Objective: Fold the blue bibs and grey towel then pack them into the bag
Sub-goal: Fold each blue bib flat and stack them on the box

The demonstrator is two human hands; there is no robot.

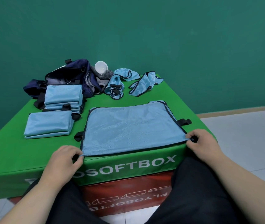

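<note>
**Both hands pinch the near corners of a spread bib**

A blue bib (128, 126) lies flat on the green bench (7, 159), its near edge along the bench's front edge. The left hand (62, 162) pinches the bib's near left corner between thumb and fingers. The right hand (202, 143) pinches the near right corner the same way. To the left of the spread bib lies one folded bib (48, 125). Just behind it, a stack of folded bibs (62, 96) sits against the open navy bag (73, 73). The grey towel (103, 78) is bunched beside the bag, with a white cup (101, 67) on it. A crumpled bib (115, 86) lies next to the towel, and a second crumpled bib (144, 83) lies to its right. A red box (128, 188) sits under the bench.
</note>
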